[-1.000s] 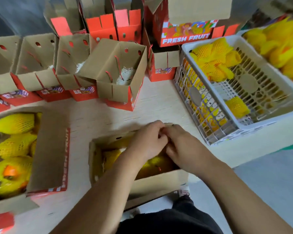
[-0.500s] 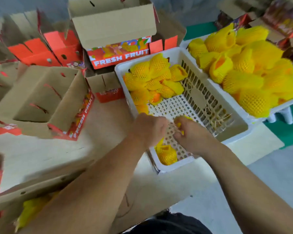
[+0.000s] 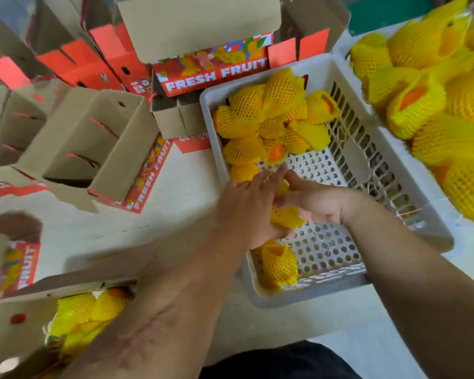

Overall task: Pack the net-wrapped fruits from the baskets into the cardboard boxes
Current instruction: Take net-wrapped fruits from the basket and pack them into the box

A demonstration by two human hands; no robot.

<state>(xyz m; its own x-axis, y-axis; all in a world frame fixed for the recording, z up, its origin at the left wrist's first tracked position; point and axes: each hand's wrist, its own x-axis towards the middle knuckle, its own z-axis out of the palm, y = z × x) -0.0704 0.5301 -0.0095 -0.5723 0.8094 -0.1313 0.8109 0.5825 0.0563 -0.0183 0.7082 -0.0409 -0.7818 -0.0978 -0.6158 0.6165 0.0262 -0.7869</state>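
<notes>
My left hand (image 3: pixel 244 209) and my right hand (image 3: pixel 320 203) meet over the white plastic basket (image 3: pixel 307 296) and cup one yellow net-wrapped fruit (image 3: pixel 286 220) between them. Most of that fruit is hidden by the hands. Another wrapped fruit (image 3: pixel 279 265) lies in the basket's near corner, and a pile of wrapped fruits (image 3: pixel 268 119) fills its far left corner. At the lower left an open cardboard box (image 3: pixel 17 318) holds several wrapped fruits (image 3: pixel 88 315).
A second basket heaped with wrapped fruits (image 3: pixel 449 110) stands at the right. Empty brown-and-red boxes (image 3: pixel 88 149) stand open at the left, and a "FRESH FRUIT" box (image 3: pixel 211 75) sits behind the basket. The pale table (image 3: pixel 181 187) runs between the boxes and the basket.
My hands left the box in front of me and moved right into the white basket. They now close around one wrapped fruit there. The view swung right with them.
</notes>
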